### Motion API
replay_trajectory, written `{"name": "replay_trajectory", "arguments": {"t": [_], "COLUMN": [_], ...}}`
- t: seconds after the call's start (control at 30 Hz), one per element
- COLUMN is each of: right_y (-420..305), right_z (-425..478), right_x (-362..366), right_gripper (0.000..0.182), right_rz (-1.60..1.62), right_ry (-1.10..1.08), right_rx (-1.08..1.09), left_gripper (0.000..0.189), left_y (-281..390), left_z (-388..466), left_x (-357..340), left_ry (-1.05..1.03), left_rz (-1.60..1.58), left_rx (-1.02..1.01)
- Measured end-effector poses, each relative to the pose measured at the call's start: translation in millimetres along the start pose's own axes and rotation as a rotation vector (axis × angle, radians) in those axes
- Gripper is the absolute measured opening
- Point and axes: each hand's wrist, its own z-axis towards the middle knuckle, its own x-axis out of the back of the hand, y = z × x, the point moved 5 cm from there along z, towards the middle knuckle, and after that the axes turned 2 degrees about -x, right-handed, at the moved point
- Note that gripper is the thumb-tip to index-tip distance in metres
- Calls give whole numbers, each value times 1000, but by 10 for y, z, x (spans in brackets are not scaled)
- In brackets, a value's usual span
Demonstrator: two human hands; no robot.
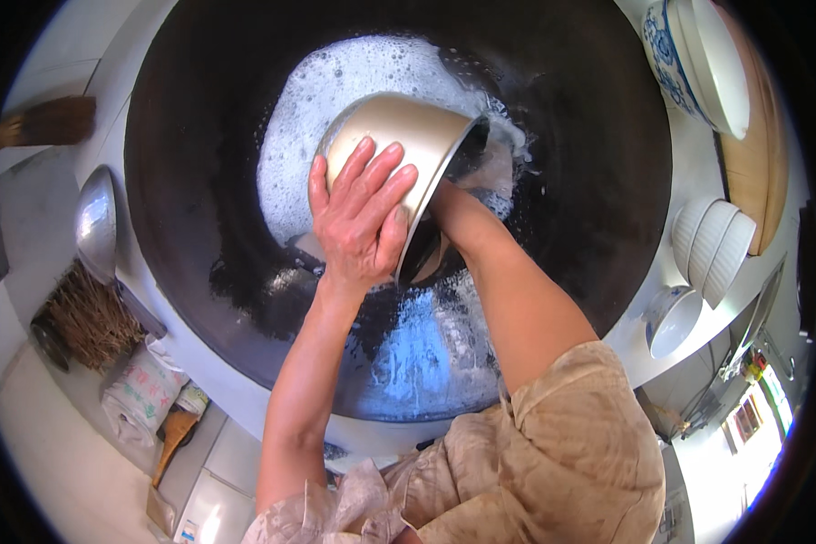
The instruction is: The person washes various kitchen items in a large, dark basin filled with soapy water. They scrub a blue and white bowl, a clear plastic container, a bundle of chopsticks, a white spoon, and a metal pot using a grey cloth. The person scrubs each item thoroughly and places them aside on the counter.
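Note:
A gold-coloured metal pot (pixel 394 129) with a dark inside lies tilted on its side, its mouth turned to the right. My left hand (pixel 364 211) presses on its outer wall with the fingers spread. My right hand reaches into the mouth; only the wrist (pixel 459 214) shows and the fingers are hidden inside. Around the pot, soapy water with white foam (pixel 289 136) lies in the bottom of a large dark wok (pixel 197 170).
On the right stand blue-and-white bowls (pixel 673 61), stacked white bowls (pixel 710 238), a small bowl (pixel 673 319) and a wooden board (pixel 755 156). At left are a metal ladle (pixel 97 221), a bristle brush (pixel 92 319), another brush (pixel 47 122) and a wooden spoon (pixel 170 442).

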Motion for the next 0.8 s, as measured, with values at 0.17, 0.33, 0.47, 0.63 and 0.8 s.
{"name": "replay_trajectory", "arguments": {"t": [0.17,0.33,0.47,0.63,0.8], "right_y": [-797,-861,-247,100,-617], "right_z": [-7,-19,102,-72,-114], "right_x": [-226,-139,-71,-20,-186], "right_gripper": [33,33,34,34,34], "right_rz": [158,225,67,-26,60], "right_ry": [-20,-26,-29,-17,-28], "right_rx": [123,168,94,-23,89], "left_gripper": [28,27,27,52,85], "left_y": [19,-10,7,57,179], "left_z": [-61,-59,-79,-911,-1405], "left_x": [21,-26,-3,-46,-493], "left_ry": [68,78,4,87,161], "left_rz": [-20,-16,31,-86,222], "left_rx": [32,51,61,50,-88]}}
